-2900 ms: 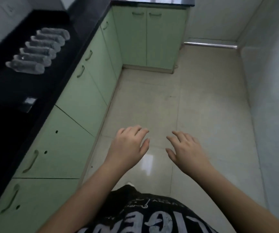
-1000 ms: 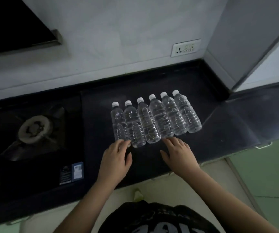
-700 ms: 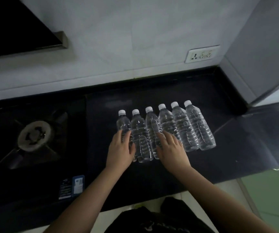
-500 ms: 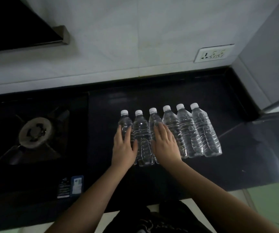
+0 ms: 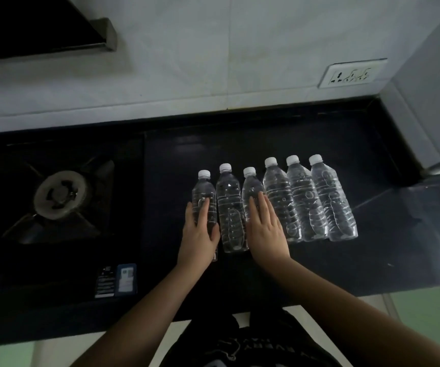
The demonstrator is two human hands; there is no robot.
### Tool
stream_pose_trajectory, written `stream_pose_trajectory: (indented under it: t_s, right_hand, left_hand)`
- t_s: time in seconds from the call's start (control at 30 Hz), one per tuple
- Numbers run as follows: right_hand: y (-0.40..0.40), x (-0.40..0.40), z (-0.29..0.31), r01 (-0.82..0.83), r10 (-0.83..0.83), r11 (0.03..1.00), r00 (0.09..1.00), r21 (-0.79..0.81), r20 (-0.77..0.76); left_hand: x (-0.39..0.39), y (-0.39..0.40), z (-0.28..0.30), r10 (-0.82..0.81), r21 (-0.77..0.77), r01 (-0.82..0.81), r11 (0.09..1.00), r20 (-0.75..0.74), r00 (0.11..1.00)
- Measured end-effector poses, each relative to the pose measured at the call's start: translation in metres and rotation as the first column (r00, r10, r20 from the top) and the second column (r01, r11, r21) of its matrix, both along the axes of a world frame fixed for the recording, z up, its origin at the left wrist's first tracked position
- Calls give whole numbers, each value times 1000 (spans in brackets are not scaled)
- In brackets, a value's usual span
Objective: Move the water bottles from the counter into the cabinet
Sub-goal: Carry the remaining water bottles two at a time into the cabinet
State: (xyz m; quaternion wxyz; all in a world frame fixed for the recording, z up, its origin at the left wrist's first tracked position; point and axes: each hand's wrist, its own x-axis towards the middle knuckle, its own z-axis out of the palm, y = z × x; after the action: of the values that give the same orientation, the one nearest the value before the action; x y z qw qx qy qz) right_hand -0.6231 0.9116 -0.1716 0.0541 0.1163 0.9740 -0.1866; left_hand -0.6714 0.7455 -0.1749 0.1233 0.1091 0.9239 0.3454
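Observation:
Several clear water bottles with white caps lie side by side on the black counter (image 5: 319, 266), caps pointing at the wall. My left hand (image 5: 200, 234) lies over the leftmost bottle (image 5: 204, 190); its fingers wrap over the top and its thumb sits on the bottle's right side. My right hand (image 5: 265, 229) covers the third bottle (image 5: 252, 186), with its fingers spread over it. The second bottle (image 5: 230, 207) lies untouched between my hands. Three more bottles (image 5: 308, 202) lie to the right. No cabinet interior is in view.
A gas burner (image 5: 60, 194) is set into the counter at the left, with a sticker (image 5: 126, 278) near the front edge. A wall socket (image 5: 351, 75) is at the back right. Green cabinet fronts (image 5: 430, 308) show below the counter at the right.
I turned from the floor to face the counter. Both hands moved forward from the counter's front onto the bottles. The first and third bottles now sit slightly nearer me than the second.

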Motion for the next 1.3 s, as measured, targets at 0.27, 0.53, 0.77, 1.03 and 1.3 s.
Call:
stream_pose_trajectory:
  t_s: [0.27, 0.53, 0.77, 1.03, 1.3]
  right_hand:
    - [-18, 67, 3, 22, -22, 1000, 999, 5, -34]
    - [-34, 126, 0, 181, -180, 982, 983, -46, 19]
    - [-30, 143, 4, 339, -325, 928, 939, -155, 110]
    - [-14, 168, 6, 314, -280, 921, 945, -229, 170]
    - [0, 242, 10, 255, -180, 902, 955, -348, 234]
  left_hand:
    - [53, -27, 4, -38, -27, 38, 999, -26, 999]
    - [87, -45, 7, -43, -184, 42, 982, 0, 999]
    - [92, -54, 9, 138, -115, -121, 986, 154, 978]
    - [123, -73, 14, 185, -113, -168, 979, 160, 970]
    - [194, -91, 12, 269, 119, -301, 946, 231, 935]
